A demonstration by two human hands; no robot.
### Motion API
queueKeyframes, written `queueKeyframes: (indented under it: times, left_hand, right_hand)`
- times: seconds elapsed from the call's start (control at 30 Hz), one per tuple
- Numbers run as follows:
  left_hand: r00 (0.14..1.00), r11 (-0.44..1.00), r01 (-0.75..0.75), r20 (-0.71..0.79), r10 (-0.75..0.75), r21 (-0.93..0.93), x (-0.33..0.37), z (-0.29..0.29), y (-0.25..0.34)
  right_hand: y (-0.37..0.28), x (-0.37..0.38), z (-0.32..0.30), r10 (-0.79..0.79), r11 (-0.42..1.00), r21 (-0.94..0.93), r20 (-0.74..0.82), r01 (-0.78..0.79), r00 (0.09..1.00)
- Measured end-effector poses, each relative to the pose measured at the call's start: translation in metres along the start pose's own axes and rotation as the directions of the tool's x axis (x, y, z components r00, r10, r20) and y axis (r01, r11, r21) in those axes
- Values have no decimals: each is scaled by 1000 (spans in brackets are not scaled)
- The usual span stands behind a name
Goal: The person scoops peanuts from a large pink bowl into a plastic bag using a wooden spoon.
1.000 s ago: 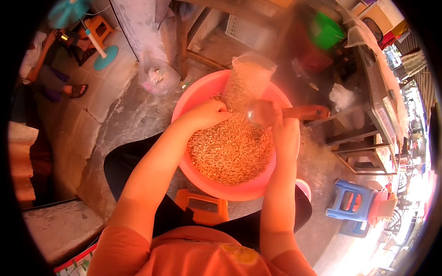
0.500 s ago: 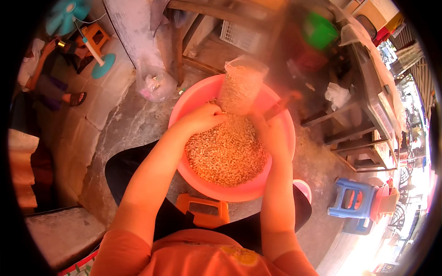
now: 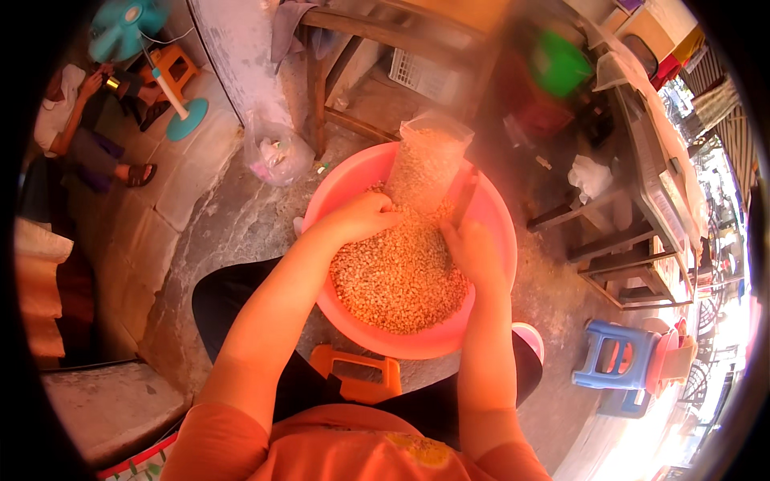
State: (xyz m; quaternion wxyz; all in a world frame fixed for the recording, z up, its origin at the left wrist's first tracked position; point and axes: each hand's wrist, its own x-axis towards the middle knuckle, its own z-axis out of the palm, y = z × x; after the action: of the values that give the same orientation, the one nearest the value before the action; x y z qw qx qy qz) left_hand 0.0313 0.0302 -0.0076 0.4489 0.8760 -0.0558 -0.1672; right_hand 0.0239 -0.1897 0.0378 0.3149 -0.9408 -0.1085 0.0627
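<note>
At your upper left, a teal fan [image 3: 186, 120] stood near an orange plastic stool [image 3: 178, 68] and a person [image 3: 54, 124] wearing sandals. Ahead of you, a clear bag of scraps [image 3: 277, 154] rested on the floor [image 3: 216, 188] beside a wooden table [image 3: 377, 30], a white crate [image 3: 421, 74] beneath it. Toward your right were a green bucket [image 3: 561, 62], crumpled white plastic [image 3: 589, 176] and a blue stool [image 3: 613, 355].

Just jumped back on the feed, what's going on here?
Two bare hands are at work over a pink basin heaped with small pale kernels. The right hand holds what looks like a brown scoop, partly hidden. The left hand is at the kernels near the base of a clear bag; whether it grips the bag is unclear. The bag stands in the basin with kernels inside.
</note>
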Motion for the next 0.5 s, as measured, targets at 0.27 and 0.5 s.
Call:
queueKeyframes:
  times: [0.27, 0.5]
  left_hand:
    - [996, 997, -70, -45, 71, 39, 3, 2, -7]
    - [1000, 1000, 11, -5, -11, -23, 0, -1, -2]
  right_hand:
    - [-2, 1, -11, 72, 988, 153, -415, -8, 907]
    - [-9, -2, -4, 99, 979, -186, 65, -86, 993]
